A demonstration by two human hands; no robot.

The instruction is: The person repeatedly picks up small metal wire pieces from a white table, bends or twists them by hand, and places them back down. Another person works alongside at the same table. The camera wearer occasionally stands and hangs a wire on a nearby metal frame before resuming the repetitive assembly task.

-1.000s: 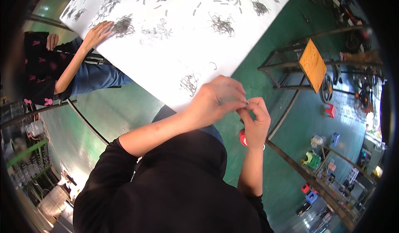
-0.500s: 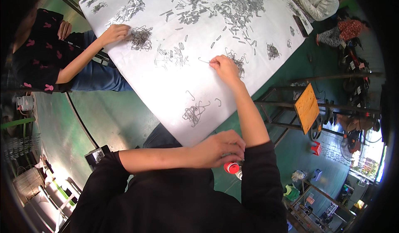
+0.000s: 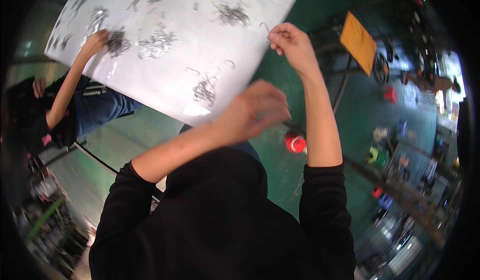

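My right hand is raised at the table's right edge, thumb and fingers pinching a thin bent wire hook. Lower and further left, my left hand hovers over the near corner of the white table. Its fingers are curled together and blurred; what they hold, if anything, cannot be made out. A small tangled heap of wire hooks lies on the table beyond my left hand, with a loose hook beside it. Another hook pile sits further back.
At the left, a co-worker's hand touches a dark hook pile. Small metal strips are scattered nearby. A red-topped container stands below on the green floor. A yellow board on a frame is at the right.
My right hand has lifted the hook away from the pile toward the table's right edge. My left hand has moved up over the near corner. The whole view has shifted and turned.
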